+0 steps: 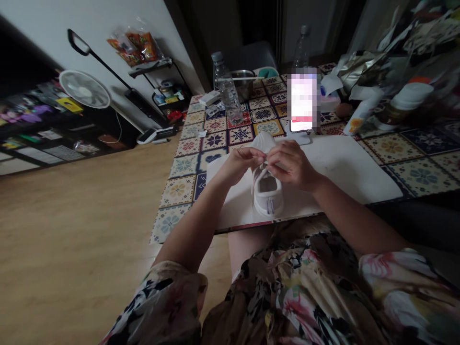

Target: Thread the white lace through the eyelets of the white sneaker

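Observation:
A small white shoe (268, 194) stands on a white board (345, 167) at the table's near edge, heel toward me, toe pointing away. My left hand (241, 162) and my right hand (290, 163) meet over the shoe's lacing. Both are closed in a pinch on the white laces (265, 154). The lace ends are too small to follow.
A phone (304, 100) on a stand rises just behind the board. A clear water bottle (228, 93), a metal bowl (242, 82) and a second bottle (301, 45) stand farther back on the patterned tablecloth (187, 165). Clutter fills the right side. Wooden floor, a fan (85, 89) and shelves lie left.

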A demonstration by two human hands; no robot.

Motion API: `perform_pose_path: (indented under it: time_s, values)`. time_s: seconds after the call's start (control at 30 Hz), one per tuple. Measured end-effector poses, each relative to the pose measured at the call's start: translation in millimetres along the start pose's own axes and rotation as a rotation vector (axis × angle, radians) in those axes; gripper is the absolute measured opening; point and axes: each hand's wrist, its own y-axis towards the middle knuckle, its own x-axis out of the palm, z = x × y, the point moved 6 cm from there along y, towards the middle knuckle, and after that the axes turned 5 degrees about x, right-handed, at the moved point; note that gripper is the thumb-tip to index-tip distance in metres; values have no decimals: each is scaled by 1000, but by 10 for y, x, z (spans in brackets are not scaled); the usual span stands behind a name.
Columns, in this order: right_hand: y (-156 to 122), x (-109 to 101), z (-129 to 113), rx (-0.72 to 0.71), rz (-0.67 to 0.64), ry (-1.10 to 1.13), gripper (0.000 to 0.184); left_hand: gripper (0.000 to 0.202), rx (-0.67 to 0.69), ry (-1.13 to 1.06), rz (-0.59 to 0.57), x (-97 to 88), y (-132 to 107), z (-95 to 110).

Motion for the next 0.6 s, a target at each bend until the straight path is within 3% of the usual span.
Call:
perform_pose_path:
  time_s: [0.07,0.17,0.37,0.5,0.6]
  values:
    - [-7,37,0,-17,-36,21,2,31,-9,11,2,-15,-2,-11]
    - [-11,36,28,14,-4,47,13,30,-11,17,-6,-19,-4,-15]
    - [4,22,97,209,32,152,4,33,3,46,14,-8,-13,9]
    - [-1,36,197,430,15,408,6,35,44,124,22,-11,-18,44]
    - [-18,107,264,565,-82,670,9,34,59,171,3,-6,-19,55]
